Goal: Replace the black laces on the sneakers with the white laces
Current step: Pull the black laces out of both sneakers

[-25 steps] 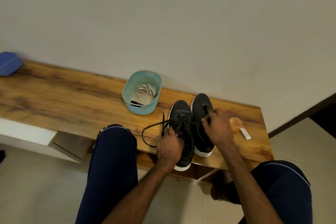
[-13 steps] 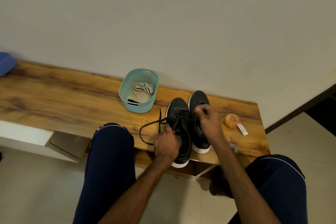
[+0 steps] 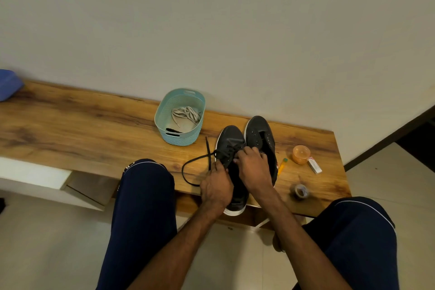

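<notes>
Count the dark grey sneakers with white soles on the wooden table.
2. The left dark grey sneaker lies under both hands, its black lace partly pulled out; the right dark grey sneaker sits beside it, touching, its eyelets bare.

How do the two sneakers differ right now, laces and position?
The left sneaker still carries its black lace, which trails onto the table; the right sneaker shows bare eyelets. The left one sits nearer the person, under both the left hand and the right hand. Both are dark with white soles.

We see dark grey sneakers (image 3: 247, 148) with white soles, black lace (image 3: 195, 167), white laces (image 3: 187, 113), pale teal perforated basket (image 3: 180, 136), wood-grain brown bench (image 3: 82, 129), navy trousers (image 3: 143, 207).
</notes>
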A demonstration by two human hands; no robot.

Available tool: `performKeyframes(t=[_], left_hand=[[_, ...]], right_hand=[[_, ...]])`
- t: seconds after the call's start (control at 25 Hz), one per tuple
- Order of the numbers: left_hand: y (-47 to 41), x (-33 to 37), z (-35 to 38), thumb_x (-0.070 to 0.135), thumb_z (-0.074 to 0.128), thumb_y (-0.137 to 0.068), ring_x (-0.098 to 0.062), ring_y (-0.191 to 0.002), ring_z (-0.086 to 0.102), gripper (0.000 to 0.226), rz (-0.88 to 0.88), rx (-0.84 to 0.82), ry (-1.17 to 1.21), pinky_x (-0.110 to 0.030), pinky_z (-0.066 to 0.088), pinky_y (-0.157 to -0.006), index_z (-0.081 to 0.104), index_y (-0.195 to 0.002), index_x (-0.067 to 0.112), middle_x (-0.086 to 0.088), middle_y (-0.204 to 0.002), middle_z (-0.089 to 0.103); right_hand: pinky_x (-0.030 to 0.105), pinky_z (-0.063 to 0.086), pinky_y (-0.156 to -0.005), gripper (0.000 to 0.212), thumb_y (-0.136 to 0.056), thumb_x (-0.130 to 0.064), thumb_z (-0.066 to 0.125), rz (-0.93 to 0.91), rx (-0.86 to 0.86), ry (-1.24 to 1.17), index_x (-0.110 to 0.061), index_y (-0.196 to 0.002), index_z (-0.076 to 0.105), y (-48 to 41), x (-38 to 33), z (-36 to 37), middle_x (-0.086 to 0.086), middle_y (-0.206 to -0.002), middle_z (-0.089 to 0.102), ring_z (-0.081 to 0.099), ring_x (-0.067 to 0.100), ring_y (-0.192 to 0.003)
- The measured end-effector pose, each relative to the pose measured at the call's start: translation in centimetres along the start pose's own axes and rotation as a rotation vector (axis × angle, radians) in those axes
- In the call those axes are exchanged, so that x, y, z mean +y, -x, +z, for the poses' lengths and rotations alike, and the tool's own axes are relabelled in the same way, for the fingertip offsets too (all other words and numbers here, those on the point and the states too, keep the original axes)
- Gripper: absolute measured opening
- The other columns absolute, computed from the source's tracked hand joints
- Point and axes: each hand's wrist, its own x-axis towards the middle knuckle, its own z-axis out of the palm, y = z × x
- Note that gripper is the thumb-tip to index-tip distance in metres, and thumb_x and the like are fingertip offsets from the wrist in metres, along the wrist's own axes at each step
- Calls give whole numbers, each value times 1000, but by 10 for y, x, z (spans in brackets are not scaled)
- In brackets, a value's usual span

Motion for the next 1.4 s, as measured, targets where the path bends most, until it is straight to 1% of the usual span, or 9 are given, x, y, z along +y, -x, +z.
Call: performKeyframes(t=[0.08, 0.16, 0.28, 0.4, 0.6, 0.8, 1.12, 1.28, 1.4], left_hand=[[-1, -1, 0, 31, 38, -103, -21, -102, 64, 45, -10, -1, -9, -32, 45, -77, 36, -143, 11, -6, -120, 65], [0, 1, 0, 31, 42, -101, -20, -99, 64, 48, -34, -11, -9, -31, 44, -74, 35, -144, 10, -6, -118, 66], [-1, 2, 0, 31, 41, -103, -19, -98, 65, 46, -37, -10, -26, -28, 41, -71, 36, -144, 10, -5, -115, 67], [0, 3, -1, 30, 37, -104, -19, -100, 65, 44, -23, -8, -38, -28, 38, -71, 37, -143, 10, -6, -117, 67], [-3, 2, -4, 30, 41, -103, -21, -106, 63, 41, -5, -21, 36, -32, 48, -81, 42, -138, 10, -7, -125, 63], [-11, 5, -12, 32, 49, -100, -19, -110, 59, 45, 39, 28, 123, -32, 51, -87, 41, -140, 13, -4, -128, 58], [-14, 3, -25, 12, 55, -93, -26, -102, 63, 40, 75, -44, 77, -36, 54, -82, 41, -130, 13, -9, -117, 63], [-11, -2, -31, 19, 62, -91, -26, -106, 62, 52, 131, -68, -16, -39, 55, -84, 36, -136, 14, -10, -123, 60], [-17, -1, -29, 22, 62, -92, -23, -116, 54, 59, 176, -24, -61, -36, 53, -87, 32, -143, 19, -8, -132, 49]], right_hand=[[40, 38, -95, 14, -99, -21, 54, 55, -12, -50, -18, -109, 63, -2, 8, 0, 0, -111, 59, 49, 22, -111], [38, 44, -89, 8, -97, -16, 57, 146, -21, -467, -19, -97, 64, -4, 16, -6, 0, -102, 62, 56, 21, -104], [33, 50, -82, 12, -100, -18, 56, 336, 182, -1165, -19, -92, 66, -7, 29, -27, 0, -93, 67, 62, 17, -92], [30, 50, -76, 15, -102, -18, 52, 452, 389, -1444, -14, -95, 65, -10, 46, -38, 0, -86, 63, 57, 15, -82], [33, 44, -95, 17, -97, -20, 59, 275, 244, -466, -17, -113, 63, -4, 50, -17, 0, -114, 58, 53, 20, -112], [48, 36, -101, 31, -101, -29, 49, 4, 12, -50, -25, -131, 56, -7, 18, 3, 3, -129, 49, 41, 25, -122], [41, 53, -83, 10, -94, -17, 62, 369, 229, -522, -18, -103, 67, -14, 41, -17, -1, -101, 68, 64, 20, -94], [24, 54, -88, 39, -98, -12, 59, 303, 130, -1092, -15, -137, 56, -29, 34, -39, -4, -116, 71, 64, 7, -107], [10, 46, -84, 58, -99, -8, 56, 211, 75, -927, -18, -152, 35, -16, 26, -39, -8, -124, 64, 60, 3, -106]])
